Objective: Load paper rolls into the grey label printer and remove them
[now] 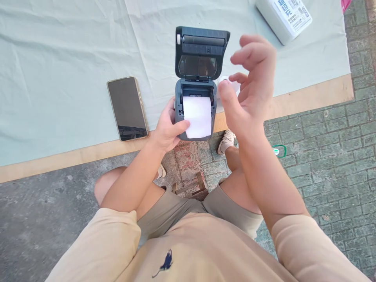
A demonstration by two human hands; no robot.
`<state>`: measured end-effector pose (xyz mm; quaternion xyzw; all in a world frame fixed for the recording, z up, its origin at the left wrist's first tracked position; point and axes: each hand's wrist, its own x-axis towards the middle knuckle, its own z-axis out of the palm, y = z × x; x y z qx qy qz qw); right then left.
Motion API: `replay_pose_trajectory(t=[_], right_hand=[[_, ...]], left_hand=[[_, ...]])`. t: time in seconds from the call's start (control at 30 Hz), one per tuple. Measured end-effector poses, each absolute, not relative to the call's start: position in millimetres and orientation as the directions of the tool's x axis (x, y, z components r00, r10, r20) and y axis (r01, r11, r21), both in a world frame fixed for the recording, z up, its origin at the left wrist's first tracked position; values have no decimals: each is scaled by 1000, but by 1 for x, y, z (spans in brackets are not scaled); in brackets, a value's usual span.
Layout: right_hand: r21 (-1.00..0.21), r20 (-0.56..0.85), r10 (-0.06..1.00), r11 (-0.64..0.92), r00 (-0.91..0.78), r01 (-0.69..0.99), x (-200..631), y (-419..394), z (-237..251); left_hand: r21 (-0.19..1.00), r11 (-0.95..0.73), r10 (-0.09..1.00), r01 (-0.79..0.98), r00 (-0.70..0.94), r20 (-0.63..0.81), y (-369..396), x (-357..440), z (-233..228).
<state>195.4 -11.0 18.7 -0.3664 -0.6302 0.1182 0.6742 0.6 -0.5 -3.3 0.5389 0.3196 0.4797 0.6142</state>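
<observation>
A small dark portable label printer (pixel 178 131) is held over the table's front edge, its lid (pixel 198 64) swung up on the far side. My left hand (pixel 170 127) grips it from the left, with the thumb on the lower left edge of the white paper (pixel 198 117). That paper comes out of the printer's bay and lies over its near end. To the right of the printer, my right hand (pixel 251 78) is raised with its fingers curved and apart, holding nothing. Behind its thumb, a white round object (pixel 225 79) is partly hidden on the table.
On the pale cloth-covered table (pixel 73 47) a smartphone (pixel 128 109) lies left of the printer. A white box-like package (pixel 284 19) with printed text stands at the back right. The table's wooden edge (pixel 317 91) runs in front of my knees. Below are a wooden stool (pixel 199 184) and paving.
</observation>
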Motion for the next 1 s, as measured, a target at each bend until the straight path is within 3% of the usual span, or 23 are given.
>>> replay_pose_trajectory(t=[0.1, 0.23, 0.3, 0.43, 0.63, 0.77, 0.93, 1.0], right_hand=[[-741, 671, 731, 662, 124, 108, 195, -6, 19], [-650, 739, 662, 749, 123, -127, 194, 5, 10], [-701, 710, 703, 711, 34, -55, 195, 6, 6], [-790, 539, 827, 562, -159, 245, 198, 2, 4], [-796, 484, 852, 523, -199, 304, 193, -2, 2], [-765, 523, 831, 556, -190, 326, 193, -3, 5], [-639, 626, 713, 701, -317, 316, 205, -5, 10], [-600, 675, 694, 714, -251, 361, 204, -5, 12]], left_hand=[[978, -31, 931, -205, 351, 103, -2, -1, -4], [980, -41, 933, -195, 343, 107, -3, 0, -3], [975, -45, 925, -215, 359, 122, -3, 0, -2], [945, 21, 923, -325, 370, 107, -3, 3, 5], [922, 98, 927, -375, 371, 53, 0, 5, 10], [908, 103, 971, -406, 238, -4, 2, 6, 7], [906, 98, 985, -412, 172, -28, 3, 9, 9], [904, 102, 987, -415, 159, -39, 3, 10, 11]])
